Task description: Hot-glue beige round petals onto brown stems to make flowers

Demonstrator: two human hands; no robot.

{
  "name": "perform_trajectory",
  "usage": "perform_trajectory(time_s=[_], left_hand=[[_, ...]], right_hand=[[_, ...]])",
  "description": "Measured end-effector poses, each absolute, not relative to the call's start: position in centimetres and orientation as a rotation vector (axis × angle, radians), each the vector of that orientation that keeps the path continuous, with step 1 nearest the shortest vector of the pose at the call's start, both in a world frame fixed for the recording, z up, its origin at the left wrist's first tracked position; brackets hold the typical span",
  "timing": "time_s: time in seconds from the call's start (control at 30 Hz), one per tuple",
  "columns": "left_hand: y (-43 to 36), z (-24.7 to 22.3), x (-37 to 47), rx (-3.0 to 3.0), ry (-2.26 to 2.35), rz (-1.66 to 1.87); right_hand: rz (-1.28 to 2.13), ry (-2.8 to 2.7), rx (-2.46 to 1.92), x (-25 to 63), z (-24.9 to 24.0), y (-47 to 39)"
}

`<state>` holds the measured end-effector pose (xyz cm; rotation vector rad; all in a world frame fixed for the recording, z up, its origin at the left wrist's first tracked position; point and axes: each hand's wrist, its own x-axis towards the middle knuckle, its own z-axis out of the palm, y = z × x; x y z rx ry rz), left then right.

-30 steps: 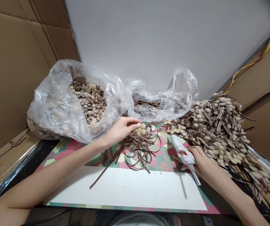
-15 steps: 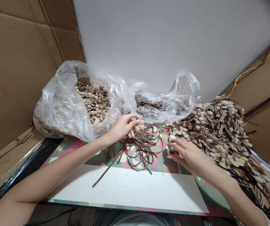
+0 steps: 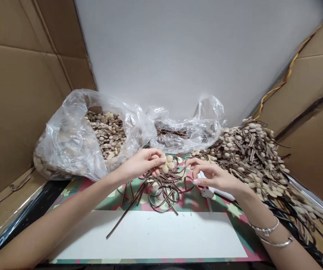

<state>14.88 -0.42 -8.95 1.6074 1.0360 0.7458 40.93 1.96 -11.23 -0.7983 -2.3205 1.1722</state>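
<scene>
The left hand pinches a beige petalled flower over the brown ribbon strips – picking out a strip seems the step; the right hand, thumb and fingers parted near the glue gun, likely needs a fine pinch

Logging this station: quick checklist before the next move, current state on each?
1. Left grip holds the beige petal piece: ok.
2. Glue gun down on the camouflage mat: ok.
3. Right grip pinching one strip: cannot tell, though it is at a loop.
4. Brown strips untangled: not ok, loops cross.
5. White sheet without strips over it: not ok, one end overlies it.
6. Glue on the beige petal piece: cannot tell, too small.
</scene>
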Motion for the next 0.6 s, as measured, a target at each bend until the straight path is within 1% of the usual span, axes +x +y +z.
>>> perform_trajectory(time_s=[0.17, 0.33, 0.43, 0.6], left_hand=[[-1.6, -7.9, 15.6, 1.666, 0.935, 0.586], [-1.3, -8.3, 17.8, 1.608, 0.843, 0.367], [-0.9, -8.8, 19.3, 1.594, 0.779, 0.365], [-0.7, -9.6, 20.4, 1.559, 0.795, 0.466]], right_hand=[[1.350, -1.840, -0.715, 40.4, -11.9, 1.4], [1.431, -1.648, -0.651, 39.7, -12.7, 1.3], [1.427, -1.600, -0.672, 39.3, -12.8, 1.0], [1.463, -1.461, -0.732, 38.9, -13.2, 0.6]])
